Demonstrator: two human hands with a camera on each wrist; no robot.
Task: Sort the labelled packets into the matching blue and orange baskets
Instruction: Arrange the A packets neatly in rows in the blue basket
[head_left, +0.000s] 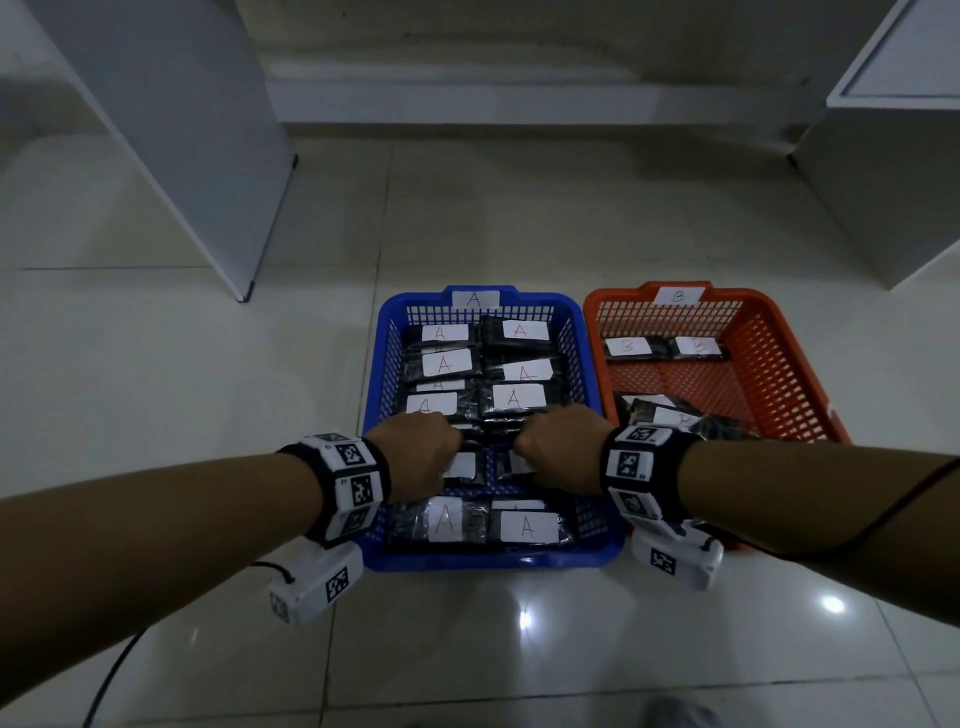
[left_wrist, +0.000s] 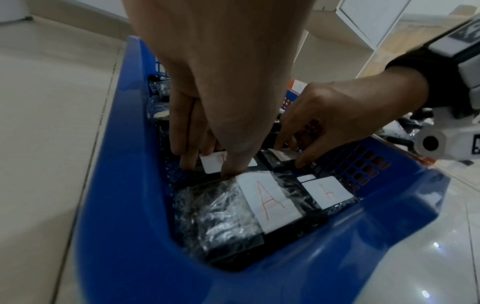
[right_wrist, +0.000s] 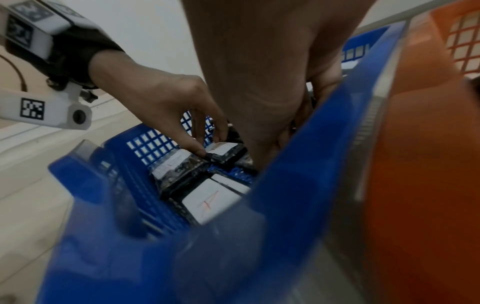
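Note:
The blue basket (head_left: 498, 558), tagged A, holds several black packets (head_left: 514, 397) with white A labels. To its right, the orange basket (head_left: 748, 297), tagged B, has a few B packets (head_left: 698, 347). Both hands reach into the near half of the blue basket. My left hand (head_left: 421, 447) pinches a labelled packet (left_wrist: 215, 164) between thumb and fingers. Beside it, my right hand (head_left: 561, 441) pinches a second packet (left_wrist: 281, 159) by its edges. In the right wrist view the left hand (right_wrist: 210, 146) grips its packet (right_wrist: 223, 151) at the corner.
The baskets stand side by side on a glossy tiled floor (head_left: 208, 389). A white panel (head_left: 197, 156) stands at the back left and a white cabinet (head_left: 883, 182) at the back right. A black cable (head_left: 111, 675) lies at the lower left.

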